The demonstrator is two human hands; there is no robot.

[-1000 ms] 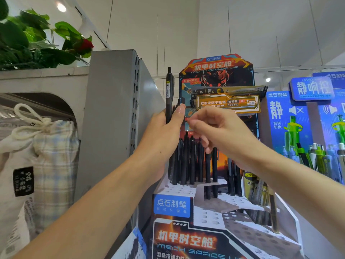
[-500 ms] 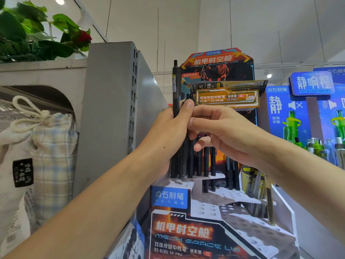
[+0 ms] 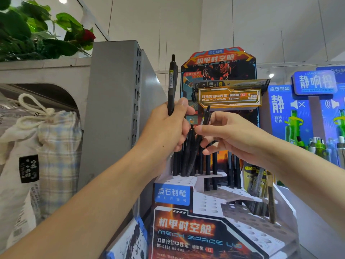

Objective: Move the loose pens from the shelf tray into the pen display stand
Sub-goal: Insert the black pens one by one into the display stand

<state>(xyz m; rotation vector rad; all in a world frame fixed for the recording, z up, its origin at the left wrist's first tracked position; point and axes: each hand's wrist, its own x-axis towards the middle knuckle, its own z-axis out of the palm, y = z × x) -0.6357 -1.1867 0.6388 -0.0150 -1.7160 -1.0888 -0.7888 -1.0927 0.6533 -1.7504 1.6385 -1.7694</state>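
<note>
A person's two bare arms reach up toward a cardboard pen display stand [image 3: 214,206] on a store shelf. The left hand [image 3: 164,131] is curled around a bundle of black pens [image 3: 184,152]; one upright pen [image 3: 171,85] rises well above the fist, with a small yellow and white sticker near its clip. The right hand [image 3: 229,135] pinches a single slanted pen [image 3: 202,126] between thumb and forefinger, its other fingers loosely spread. This pen's upper end leans to the right, and its lower end points down toward the stand's back rows, among the bundle.

The stand has stepped white tiers full of round holes. More black standing pens [image 3: 211,171] fill the rear holes, while the front tiers show open holes. Its tall red and blue header [image 3: 218,60] carries large Chinese characters and the words "MECH SPACE UP". A gold tag [image 3: 229,97] reads "DS-0186" and "0.5". The front panel repeats the title with "DS-0185 0.5". A blue label [image 3: 171,193] bears white Chinese characters.

To the left stand a grey metal shelf post [image 3: 113,109], a checked drawstring bag [image 3: 56,156] with a black label, and a green plant [image 3: 37,32] with a red flower. To the right are blue displays [image 3: 298,113] with green pens.
</note>
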